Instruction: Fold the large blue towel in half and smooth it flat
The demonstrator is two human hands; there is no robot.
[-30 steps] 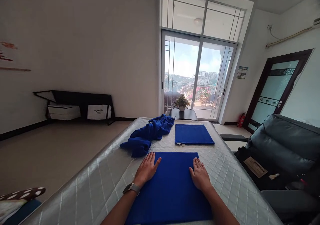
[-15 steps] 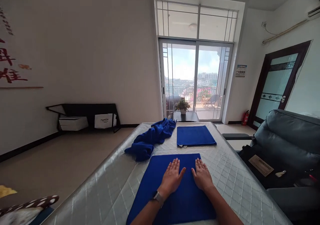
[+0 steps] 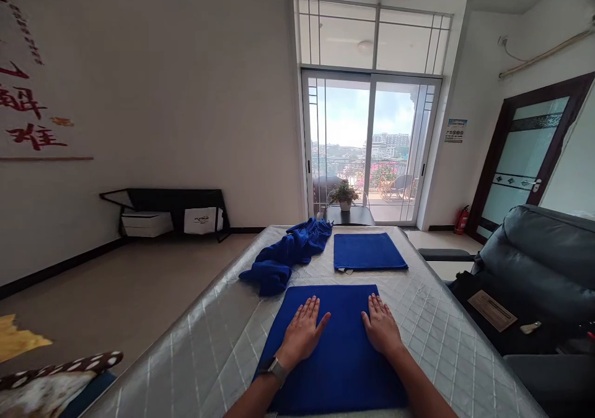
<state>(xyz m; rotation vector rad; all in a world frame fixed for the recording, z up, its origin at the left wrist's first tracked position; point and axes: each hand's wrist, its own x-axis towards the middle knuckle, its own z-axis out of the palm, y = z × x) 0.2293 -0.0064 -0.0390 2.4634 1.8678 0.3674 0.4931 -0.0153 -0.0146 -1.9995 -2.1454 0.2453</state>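
A flat blue cloth (image 3: pixel 341 368) lies at the near part of a table with a quilted silvery cover (image 3: pixel 446 337). My left hand (image 3: pixel 304 331) rests palm down on its left part, fingers stretched out, a watch on the wrist. On the right part my right hand (image 3: pixel 382 328) lies flat too, fingers extended. Neither hand holds anything. Beyond them sits a smaller folded blue cloth (image 3: pixel 369 251) with a small white tag at its near edge. A crumpled blue cloth (image 3: pixel 290 253) is to the left of it.
A black armchair (image 3: pixel 534 250) with a brown card (image 3: pixel 491 310) on dark fabric stands at the right. Past the table's far end is a potted plant (image 3: pixel 344 196) on a dark chair. Patterned fabric (image 3: pixel 60 381) shows at the lower left.
My hands have moved apart on the near cloth, the left one further left. The view has shifted slightly, so the room sits a little further right.
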